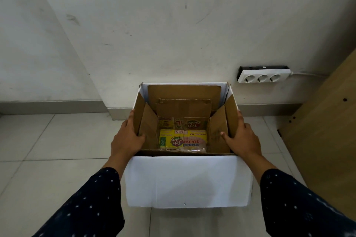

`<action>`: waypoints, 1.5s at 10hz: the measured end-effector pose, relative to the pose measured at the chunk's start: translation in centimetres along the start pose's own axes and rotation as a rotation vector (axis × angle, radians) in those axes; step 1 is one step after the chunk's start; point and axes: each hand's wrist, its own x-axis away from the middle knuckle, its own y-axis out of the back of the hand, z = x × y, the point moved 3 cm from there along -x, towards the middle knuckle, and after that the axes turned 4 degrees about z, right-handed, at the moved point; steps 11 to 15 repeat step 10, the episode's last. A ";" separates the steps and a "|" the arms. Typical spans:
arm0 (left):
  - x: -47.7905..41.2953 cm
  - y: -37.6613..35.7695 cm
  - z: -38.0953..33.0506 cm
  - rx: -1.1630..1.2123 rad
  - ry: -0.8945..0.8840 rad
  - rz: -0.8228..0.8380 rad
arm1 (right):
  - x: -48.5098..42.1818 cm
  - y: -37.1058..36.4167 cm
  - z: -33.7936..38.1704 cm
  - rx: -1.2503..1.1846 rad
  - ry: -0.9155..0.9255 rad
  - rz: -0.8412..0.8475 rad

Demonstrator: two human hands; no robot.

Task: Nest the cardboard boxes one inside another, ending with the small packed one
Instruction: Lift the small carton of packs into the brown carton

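- Cardboard everywhere: white outer box [187, 181] sitting on the tiled floor [48, 150] near the wall, a brown inner box [185, 94] already nested inside, its flaps standing up along the walls.
- Gripping the left side wall with the left hand [126, 138], thumb hooked inside over the rim, fingers outside; clamped on the cardboard.
- Gripping the right side wall with the right hand [241, 138] the same way, thumb inside, fingers outside; likewise closed on the wall.
- Holding both sides at once, probably to keep the flaps pinned flat and the nested boxes square.
- Lying at the bottom, towards the near side: the small packed box [183, 139], yellow with tea branding, apparently wrapped in clear film; more printed packaging showing just beyond it, too dim to identify.
- Judging the nesting as essentially finished, with only settling or lifting remaining.
- Standing far right against the wall: a white power strip [264, 75], well apart; a wooden panel [327, 121] at the right edge.
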 end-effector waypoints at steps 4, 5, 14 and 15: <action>-2.4 0.3 0.2 -0.010 -0.002 -0.027 | -1.9 -0.4 0.9 0.019 -0.020 -0.023; -2.5 0.3 0.1 -0.004 0.006 -0.030 | -2.0 -0.4 0.9 0.024 -0.025 -0.024; -0.3 1.9 -2.1 -0.144 0.003 -0.107 | -1.4 1.3 1.7 0.152 -0.035 0.060; -0.3 1.9 -2.1 -0.144 0.003 -0.107 | -1.4 1.3 1.7 0.152 -0.035 0.060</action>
